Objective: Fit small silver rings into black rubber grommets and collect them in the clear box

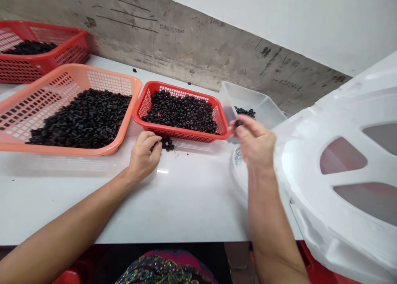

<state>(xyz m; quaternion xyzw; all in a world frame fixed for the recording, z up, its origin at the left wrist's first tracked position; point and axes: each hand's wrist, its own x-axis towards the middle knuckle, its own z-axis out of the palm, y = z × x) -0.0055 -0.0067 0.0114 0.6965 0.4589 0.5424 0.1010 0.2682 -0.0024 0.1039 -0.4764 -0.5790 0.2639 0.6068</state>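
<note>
My right hand point(256, 141) is raised at the near side of a clear plastic bin point(263, 104), pinching a small black round part point(238, 123) between thumb and fingers. Inside that bin lies a small heap of black parts point(245, 111). My left hand point(145, 151) rests on the table with curled fingers, beside a few loose black parts point(168, 143) in front of the small red basket point(182, 133). Whatever its fingertips grip is mostly hidden. The red basket holds many black ring-shaped parts point(182, 112).
An orange basket point(105, 150) of black parts stands at left, with a larger red basket point(71, 54) behind it. Partly behind my right forearm is a white round container point(237, 172) with small shiny bits. A big white plastic frame point(300, 172) leans in from the right.
</note>
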